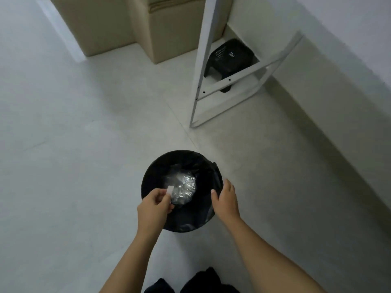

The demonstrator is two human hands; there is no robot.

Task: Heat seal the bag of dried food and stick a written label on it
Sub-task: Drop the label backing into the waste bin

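This looks like a plain room in a home or small storeroom, seen from standing height. The floor [88,157] is laid with large pale tiles, and bare white walls [330,22] meet it with a low skirting. Closed cardboard boxes [101,24] stand stacked against the far wall. A white metal frame [211,66] leans near the corner with a black plastic stool [230,58] behind it. A round bin [203,166] lined with a black bag sits on the tiles.

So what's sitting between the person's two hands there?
In the head view, the open black bin with crumpled clear plastic inside lies between left hand and right hand.
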